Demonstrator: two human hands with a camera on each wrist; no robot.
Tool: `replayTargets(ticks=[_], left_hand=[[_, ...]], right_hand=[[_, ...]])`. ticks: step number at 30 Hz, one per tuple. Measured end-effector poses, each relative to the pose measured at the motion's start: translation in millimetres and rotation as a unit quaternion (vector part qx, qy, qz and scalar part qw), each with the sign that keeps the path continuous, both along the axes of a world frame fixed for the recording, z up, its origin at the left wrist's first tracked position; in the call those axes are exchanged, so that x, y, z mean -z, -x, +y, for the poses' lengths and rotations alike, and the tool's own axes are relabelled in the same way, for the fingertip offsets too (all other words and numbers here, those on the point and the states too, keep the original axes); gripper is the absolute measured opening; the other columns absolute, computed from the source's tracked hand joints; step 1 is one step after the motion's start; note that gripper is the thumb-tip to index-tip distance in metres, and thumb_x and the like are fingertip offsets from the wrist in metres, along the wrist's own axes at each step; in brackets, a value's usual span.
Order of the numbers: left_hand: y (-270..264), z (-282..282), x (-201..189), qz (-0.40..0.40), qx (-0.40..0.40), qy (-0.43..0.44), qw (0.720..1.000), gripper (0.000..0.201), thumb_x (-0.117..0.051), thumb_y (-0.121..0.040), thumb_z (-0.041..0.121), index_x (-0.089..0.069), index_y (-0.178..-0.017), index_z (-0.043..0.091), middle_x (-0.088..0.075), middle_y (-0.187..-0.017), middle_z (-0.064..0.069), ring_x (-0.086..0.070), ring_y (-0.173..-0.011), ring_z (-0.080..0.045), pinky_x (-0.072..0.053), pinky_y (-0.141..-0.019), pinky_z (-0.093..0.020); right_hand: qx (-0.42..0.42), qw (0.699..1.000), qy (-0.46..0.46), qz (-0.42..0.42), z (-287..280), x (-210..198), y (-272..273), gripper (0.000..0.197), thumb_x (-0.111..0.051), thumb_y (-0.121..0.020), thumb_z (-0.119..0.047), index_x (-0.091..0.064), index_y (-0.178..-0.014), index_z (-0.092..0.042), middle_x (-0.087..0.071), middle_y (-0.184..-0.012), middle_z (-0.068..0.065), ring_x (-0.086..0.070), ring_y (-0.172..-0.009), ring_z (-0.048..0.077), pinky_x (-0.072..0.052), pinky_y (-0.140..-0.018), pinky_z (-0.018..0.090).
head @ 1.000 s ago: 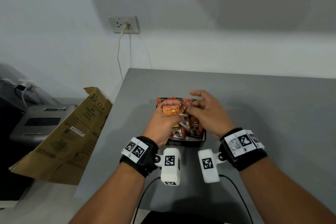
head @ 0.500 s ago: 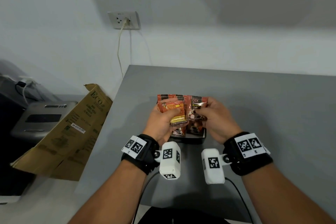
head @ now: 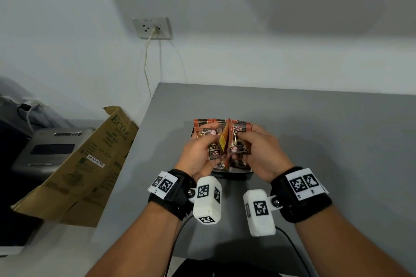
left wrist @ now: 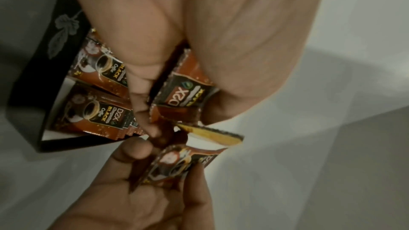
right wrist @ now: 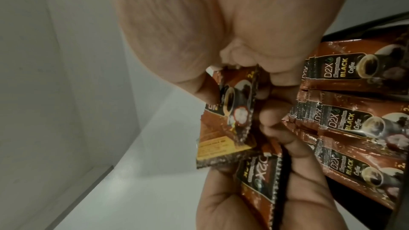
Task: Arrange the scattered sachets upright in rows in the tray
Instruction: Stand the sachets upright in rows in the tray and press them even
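A black tray (head: 238, 175) sits on the grey table and holds brown coffee sachets (left wrist: 95, 111) standing upright in rows, labels readable (right wrist: 354, 123). Both hands hover just above it. My left hand (head: 202, 141) grips a few sachets (head: 213, 149), the front one with its label upside down (left wrist: 183, 93). Pinched between the thumb and fingers of my right hand (head: 245, 141) is one sachet (head: 239, 144), label upright, touching the left hand's bunch (right wrist: 75, 107). The hands hide most of the tray's inside in the head view.
The grey table (head: 326, 141) ends close on the left at its edge (head: 135, 148). A folded cardboard box (head: 85, 164) leans beside that edge, with a grey device (head: 51, 148) behind it. A wall socket with a cord (head: 153, 28) is on the wall.
The right hand went from reaching into the left hand's bunch to pinching one sachet of its own. Both hands rose slightly and the sachets have fanned apart.
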State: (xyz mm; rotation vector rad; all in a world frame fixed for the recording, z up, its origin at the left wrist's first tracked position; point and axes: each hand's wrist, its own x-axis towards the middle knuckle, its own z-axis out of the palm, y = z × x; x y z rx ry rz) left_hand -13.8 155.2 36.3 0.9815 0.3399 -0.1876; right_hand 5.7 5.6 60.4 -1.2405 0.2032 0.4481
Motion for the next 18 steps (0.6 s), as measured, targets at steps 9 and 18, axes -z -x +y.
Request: replayTargets(ticks=[9,18], left_hand=[[0,-1,9,-0.031,-0.083,-0.1,0.991,0.061,-0.062,-0.071,-0.03,-0.055,-0.107,0.019,-0.068,-0.081,-0.006,-0.067,-0.083,-0.031,-0.059,-0.072,-0.046],[-2,-5,-2,0.001,-0.058,-0.033,0.998,0.05,-0.038,-0.083,-0.014,-0.062,-0.118,0.013,-0.07,-0.091,-0.015,-0.066,-0.077,-0.029,-0.053,-0.073,-0.042]], right_hand=[[0.065,0.997,-0.008,0.032,-14,-3,-13,0.017,-0.049,-0.096,-0.009,-0.065,-0.1,-0.004,-0.072,-0.083,0.009,-0.065,-0.069,0.02,-0.049,-0.058,0.032],[0.017,0.973,0.206,-0.099,-4,6,-9,0.034,-0.055,-0.094,-0.001,-0.049,-0.122,-0.018,-0.067,-0.106,0.004,-0.068,-0.087,0.014,-0.056,-0.069,0.026]])
